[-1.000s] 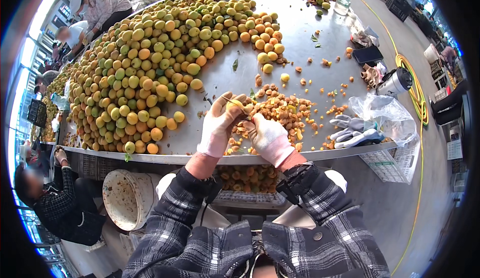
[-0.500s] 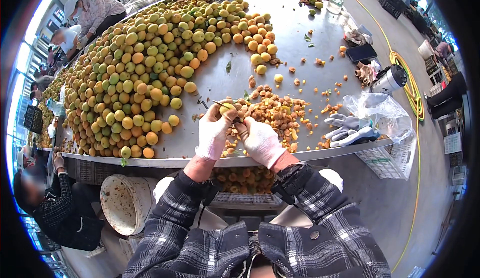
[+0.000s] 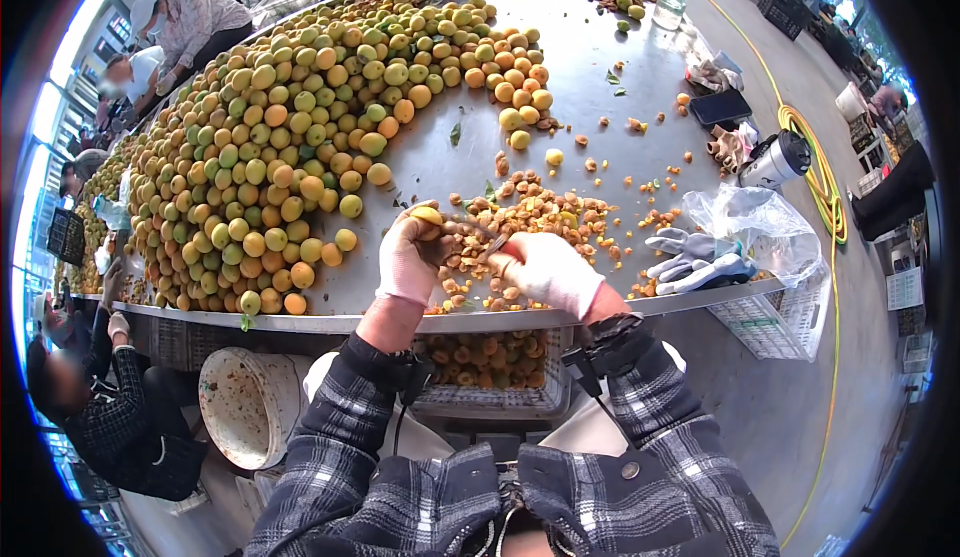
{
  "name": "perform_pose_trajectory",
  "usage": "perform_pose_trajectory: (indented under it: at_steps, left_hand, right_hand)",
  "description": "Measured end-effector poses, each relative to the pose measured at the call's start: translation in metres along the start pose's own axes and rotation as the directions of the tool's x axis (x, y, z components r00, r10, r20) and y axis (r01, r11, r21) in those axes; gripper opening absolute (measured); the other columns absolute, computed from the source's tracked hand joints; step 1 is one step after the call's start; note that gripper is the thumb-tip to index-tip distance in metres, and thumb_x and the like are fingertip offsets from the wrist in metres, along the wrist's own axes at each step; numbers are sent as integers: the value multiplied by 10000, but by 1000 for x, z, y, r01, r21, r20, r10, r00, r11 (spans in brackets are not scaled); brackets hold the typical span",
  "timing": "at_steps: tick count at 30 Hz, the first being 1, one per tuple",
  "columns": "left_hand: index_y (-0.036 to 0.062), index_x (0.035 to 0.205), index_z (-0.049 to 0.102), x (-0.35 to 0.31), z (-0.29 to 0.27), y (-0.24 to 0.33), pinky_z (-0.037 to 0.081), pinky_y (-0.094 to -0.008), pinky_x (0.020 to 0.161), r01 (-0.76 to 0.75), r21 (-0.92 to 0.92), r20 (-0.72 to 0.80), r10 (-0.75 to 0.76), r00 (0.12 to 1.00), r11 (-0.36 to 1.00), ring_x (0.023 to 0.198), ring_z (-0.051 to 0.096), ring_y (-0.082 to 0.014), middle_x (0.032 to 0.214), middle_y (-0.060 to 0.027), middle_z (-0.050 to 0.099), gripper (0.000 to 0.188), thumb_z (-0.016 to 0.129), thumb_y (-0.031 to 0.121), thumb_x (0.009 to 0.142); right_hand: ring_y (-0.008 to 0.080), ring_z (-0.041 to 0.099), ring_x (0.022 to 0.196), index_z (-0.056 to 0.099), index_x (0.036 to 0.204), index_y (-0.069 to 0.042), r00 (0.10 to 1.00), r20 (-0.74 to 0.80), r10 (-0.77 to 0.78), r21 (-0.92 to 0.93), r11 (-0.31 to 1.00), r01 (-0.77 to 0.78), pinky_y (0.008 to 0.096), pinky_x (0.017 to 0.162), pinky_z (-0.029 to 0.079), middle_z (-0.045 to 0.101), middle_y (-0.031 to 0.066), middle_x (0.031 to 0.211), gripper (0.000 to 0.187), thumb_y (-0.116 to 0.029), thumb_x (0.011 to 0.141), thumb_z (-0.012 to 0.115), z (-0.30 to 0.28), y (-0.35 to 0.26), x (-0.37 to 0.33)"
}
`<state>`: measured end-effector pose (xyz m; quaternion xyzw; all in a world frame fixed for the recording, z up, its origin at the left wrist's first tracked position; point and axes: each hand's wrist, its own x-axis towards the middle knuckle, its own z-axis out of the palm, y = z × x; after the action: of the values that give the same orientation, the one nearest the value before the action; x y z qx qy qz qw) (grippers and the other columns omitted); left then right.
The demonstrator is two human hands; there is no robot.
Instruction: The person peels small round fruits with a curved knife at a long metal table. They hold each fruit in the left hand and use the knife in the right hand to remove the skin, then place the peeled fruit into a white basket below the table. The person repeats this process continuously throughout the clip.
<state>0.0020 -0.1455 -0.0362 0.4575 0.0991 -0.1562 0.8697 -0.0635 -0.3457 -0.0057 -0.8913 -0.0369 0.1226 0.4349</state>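
White-gloved, my left hand [image 3: 408, 262] is closed around a yellow apricot [image 3: 427, 215], which shows at the fingertips. To its right and slightly apart, my right hand [image 3: 548, 271], in a similar glove, pinches a small thin metal tool [image 3: 495, 245] whose working end is blurred. Both hands are over the near part of the steel table [image 3: 400, 291]. Beneath and beyond them spreads a heap of brown stones and fruit scraps [image 3: 550, 212]. A large pile of green, yellow and orange apricots [image 3: 270, 147] covers the table's left side.
Grey gloves [image 3: 700, 262] and a clear plastic bag [image 3: 755, 227] lie at the table's right edge, near a phone [image 3: 720, 109] and a tumbler [image 3: 778, 160]. Under the table sits a crate of fruit [image 3: 490, 362]; a white bucket [image 3: 245, 407] stands left. Other people work at left.
My hands have moved apart; the right went right with the tool, the left slightly left with the apricot. More of the crate below the table shows.
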Motion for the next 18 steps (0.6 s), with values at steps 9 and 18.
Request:
perform_pose_trajectory:
  at_steps: [9,18]
  left_hand:
    - [-30,1292,442,-25,27,-30,445,-277,991,-456,592,349,298,888,665,1105,569,-168,1266,-136,556,423,480,-70,873]
    - [-4,1342,417,-14,21,-34,336,-455,1116,125,-362,343,8,939,924,1267,468,-329,1354,-176,497,374,406,160,1006]
  right_hand:
    - [273,662,797,613,1021,1,930,-357,-90,96,986,133,380,731,514,677,154,854,350,-311,882,690,14,-7,10]
    - [379,636,904,597,997,4,908,-418,-31,41,998,53,443,798,504,662,212,925,282,-250,884,644,30,5,19]
